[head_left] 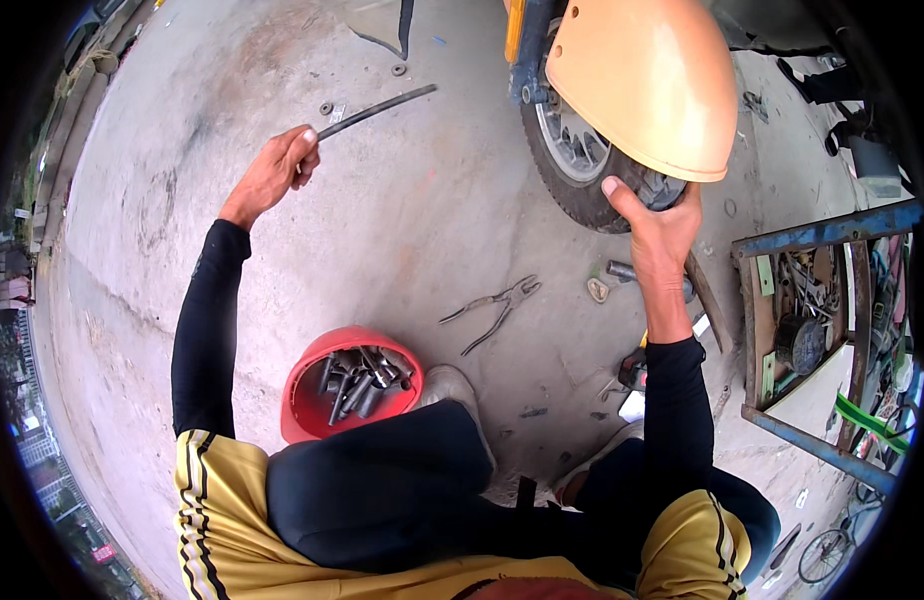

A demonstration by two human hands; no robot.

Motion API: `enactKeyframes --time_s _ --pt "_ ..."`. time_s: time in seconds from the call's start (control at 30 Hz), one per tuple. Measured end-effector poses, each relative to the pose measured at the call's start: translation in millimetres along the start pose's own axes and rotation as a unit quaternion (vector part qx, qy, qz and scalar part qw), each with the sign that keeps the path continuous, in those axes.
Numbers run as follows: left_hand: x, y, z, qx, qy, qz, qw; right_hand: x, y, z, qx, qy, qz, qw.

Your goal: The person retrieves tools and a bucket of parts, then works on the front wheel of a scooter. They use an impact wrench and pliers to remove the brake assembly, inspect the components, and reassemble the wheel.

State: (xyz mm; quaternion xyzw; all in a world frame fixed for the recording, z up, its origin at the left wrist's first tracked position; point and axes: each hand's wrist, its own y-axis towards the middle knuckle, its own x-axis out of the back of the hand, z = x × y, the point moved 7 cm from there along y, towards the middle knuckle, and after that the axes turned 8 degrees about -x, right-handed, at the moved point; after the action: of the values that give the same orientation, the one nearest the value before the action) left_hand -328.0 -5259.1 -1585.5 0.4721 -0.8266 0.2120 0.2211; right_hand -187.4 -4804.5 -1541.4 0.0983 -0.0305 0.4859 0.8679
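Observation:
My left hand [280,172] is closed around one end of a thin dark metal rod [384,106], which points up to the right over the concrete. At the upper right, my right hand [662,225] reaches under the lower edge of a peach-orange mudguard [647,85]. Its thumb lies against the black tyre of a spoked wheel [578,150], while its fingers are mostly hidden by the tyre and mudguard. A fork leg [526,65] stands beside the wheel.
A red helmet-like bowl [300,425] of sockets stands by my left knee. Pliers [494,308] lie open ahead of my feet. Small rings [399,70] lie beyond the rod. On the right is a blue-edged metal rack [832,232] of parts; a person's legs [832,88] show farther back.

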Motion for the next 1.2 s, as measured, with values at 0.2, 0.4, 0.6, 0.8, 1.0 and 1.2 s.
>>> enactKeyframes --time_s 0.2,0.4,0.6,0.8,1.0,1.2 --pt "-24 -42 105 0.036 0.313 0.015 0.949 -19 -17 -5 0.011 0.039 0.021 0.999" --pt "-168 55 -26 0.007 -0.381 -0.046 0.923 -20 -28 -21 0.019 0.017 -0.016 1.0" --pt "-236 124 -128 0.027 -0.655 -0.107 0.747 -20 -35 -24 0.024 -0.009 -0.059 0.998" --pt "-242 138 -118 0.066 -0.541 -0.167 0.822 -23 -35 -23 0.042 -0.05 -0.063 0.996" --pt "-256 153 -51 0.065 -0.552 -0.067 0.829 -20 -59 -47 0.009 -0.086 -0.074 0.993" --pt "-178 103 90 -0.033 -0.151 -0.051 0.987 -47 -81 -30 0.004 -0.048 0.009 0.999"
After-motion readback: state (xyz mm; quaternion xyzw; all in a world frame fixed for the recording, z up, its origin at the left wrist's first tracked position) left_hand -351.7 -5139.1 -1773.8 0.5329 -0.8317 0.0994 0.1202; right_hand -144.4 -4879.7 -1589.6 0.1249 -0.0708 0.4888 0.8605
